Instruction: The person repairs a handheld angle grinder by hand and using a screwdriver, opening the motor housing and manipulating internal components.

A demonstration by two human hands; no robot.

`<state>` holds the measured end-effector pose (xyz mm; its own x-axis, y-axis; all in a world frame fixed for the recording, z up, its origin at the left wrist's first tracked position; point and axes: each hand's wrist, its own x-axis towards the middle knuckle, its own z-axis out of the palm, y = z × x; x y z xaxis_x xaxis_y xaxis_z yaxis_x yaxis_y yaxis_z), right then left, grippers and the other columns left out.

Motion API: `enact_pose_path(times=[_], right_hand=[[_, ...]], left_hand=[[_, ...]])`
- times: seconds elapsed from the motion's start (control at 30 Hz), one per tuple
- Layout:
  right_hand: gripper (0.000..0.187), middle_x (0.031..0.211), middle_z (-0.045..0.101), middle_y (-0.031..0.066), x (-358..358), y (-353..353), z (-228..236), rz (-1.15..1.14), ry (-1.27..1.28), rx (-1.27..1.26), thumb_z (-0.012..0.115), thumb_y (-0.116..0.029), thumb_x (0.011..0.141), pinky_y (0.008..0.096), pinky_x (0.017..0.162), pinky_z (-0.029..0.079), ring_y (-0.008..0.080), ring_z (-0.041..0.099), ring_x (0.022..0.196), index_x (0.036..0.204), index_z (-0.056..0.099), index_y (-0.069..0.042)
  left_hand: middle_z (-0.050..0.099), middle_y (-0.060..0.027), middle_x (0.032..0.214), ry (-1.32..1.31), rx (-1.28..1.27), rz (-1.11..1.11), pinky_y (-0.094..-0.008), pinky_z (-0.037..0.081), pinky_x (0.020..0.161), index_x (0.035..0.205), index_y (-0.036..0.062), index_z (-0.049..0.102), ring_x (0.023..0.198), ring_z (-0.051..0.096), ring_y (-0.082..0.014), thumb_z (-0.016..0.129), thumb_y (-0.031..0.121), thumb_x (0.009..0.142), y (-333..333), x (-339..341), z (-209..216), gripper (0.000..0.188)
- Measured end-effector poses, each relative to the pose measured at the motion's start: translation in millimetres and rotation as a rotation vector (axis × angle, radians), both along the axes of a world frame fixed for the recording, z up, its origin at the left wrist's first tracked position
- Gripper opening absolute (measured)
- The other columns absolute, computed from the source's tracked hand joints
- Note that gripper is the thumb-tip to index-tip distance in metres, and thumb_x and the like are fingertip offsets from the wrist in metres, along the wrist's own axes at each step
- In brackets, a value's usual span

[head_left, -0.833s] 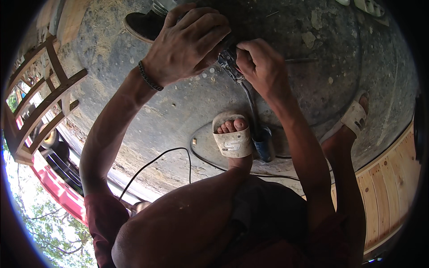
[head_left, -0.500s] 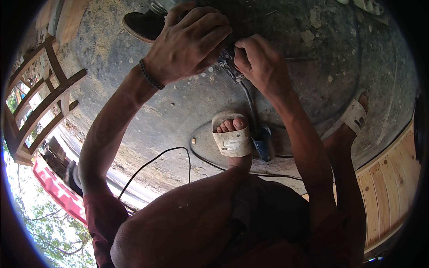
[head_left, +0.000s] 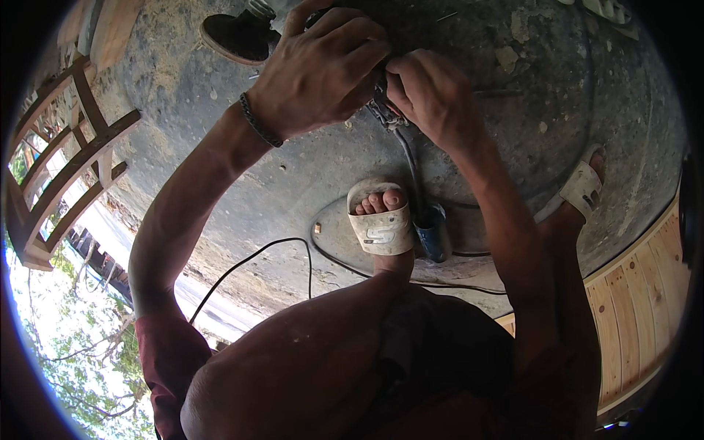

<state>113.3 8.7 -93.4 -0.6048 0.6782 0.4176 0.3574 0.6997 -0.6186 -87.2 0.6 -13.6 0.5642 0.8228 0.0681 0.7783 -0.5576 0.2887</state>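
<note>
At the top centre, my left hand [head_left: 326, 70] curls over the upper part of a dark corded tool [head_left: 383, 110], whose gripped part is mostly hidden. My right hand [head_left: 434, 95] pinches at the tool's exposed inner end from the right, thumb and fingers together. What sits between those fingertips is too small to make out. From that end a black cord [head_left: 408, 158] runs down into a blue tubular casing [head_left: 433, 238] lying on the floor. Beyond my left wrist lies a dark piece with a rounded end and tan rim [head_left: 233, 37], beside a shiny ribbed metal part [head_left: 261, 9].
My foot in a white slide sandal [head_left: 381, 231] stands next to the blue casing. A thin black cable [head_left: 253, 260] loops over the stained concrete floor [head_left: 293, 191]. Slatted wooden furniture [head_left: 70, 158] stands left, pale wood boards [head_left: 634, 308] right. Another sandalled foot [head_left: 583, 189] is at right.
My left hand has shifted slightly right, still over the tool. The right hand has risen slightly, still pinching. The red shape at the lower left has gone from view.
</note>
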Motion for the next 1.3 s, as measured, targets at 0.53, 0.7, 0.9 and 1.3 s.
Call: enact_pose_path(times=[0.53,0.7,0.9,1.3], right_hand=[[0.023,0.076,0.057,0.0058,1,9,-1,0.060,0.009,0.008,0.077,-0.007,0.080,0.0359,0.063,0.056,0.0228,0.063,0.069,0.090,0.056,-0.007],[0.022,0.077,0.060,0.0077,1,7,-1,0.040,0.012,-0.058,0.077,-0.007,0.080,0.0363,0.062,0.057,0.0246,0.066,0.070,0.092,0.058,-0.006],[0.013,0.076,0.061,0.0094,0,7,11,0.007,0.015,-0.418,0.071,0.000,0.083,0.0324,0.058,0.050,0.0204,0.064,0.064,0.089,0.059,-0.002],[0.015,0.077,0.068,0.0135,-5,12,21,-0.073,-0.117,-0.719,0.070,-0.012,0.087,0.0344,0.062,0.054,0.0230,0.069,0.068,0.090,0.061,0.000]], left_hand=[[0.067,-0.0025,0.115,-0.020,0.007,-0.072,-0.0450,0.040,0.108,0.111,0.0099,0.069,0.116,0.062,-0.0220,0.081,0.018,0.081,1,-10,-4,0.034],[0.065,-0.0070,0.107,-0.029,0.019,-0.132,-0.0461,0.040,0.100,0.110,0.0046,0.066,0.109,0.061,-0.0228,0.072,0.019,0.084,11,-8,4,0.030],[0.064,-0.0077,0.114,0.006,-0.067,-0.101,-0.0511,0.035,0.106,0.114,0.0058,0.065,0.117,0.059,-0.0252,0.074,0.022,0.080,7,-10,5,0.038],[0.063,-0.0092,0.115,-0.024,-0.023,-0.105,-0.0495,0.039,0.103,0.113,0.0054,0.063,0.116,0.059,-0.0267,0.074,0.020,0.080,4,-10,2,0.038]])
